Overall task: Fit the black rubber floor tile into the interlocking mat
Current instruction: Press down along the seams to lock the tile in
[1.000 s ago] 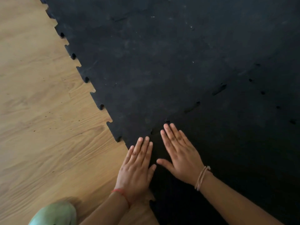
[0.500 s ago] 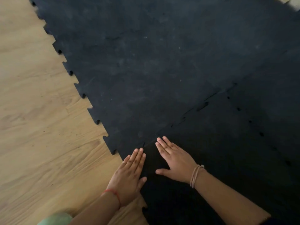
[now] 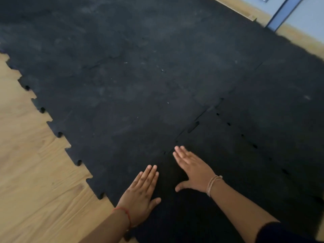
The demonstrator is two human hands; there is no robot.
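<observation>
A black rubber floor tile lies flat at the near right, its toothed edges meeting the large black interlocking mat. Small gaps show along the seam running up and right from my fingers, and along a second seam further right. My left hand lies flat, palm down, fingers together, at the near left corner of the tile by the seam. My right hand is flat too, fingertips at the seam, thumb spread. Neither hand holds anything.
Light wooden floor lies to the left of the mat's jagged puzzle edge. At the top right there is more wood floor and a pale wall with a blue-grey frame.
The view has tilted up and right, showing more mat and the far wall. My right hand has slid forward along the seam; my left hand has stayed flat near the corner.
</observation>
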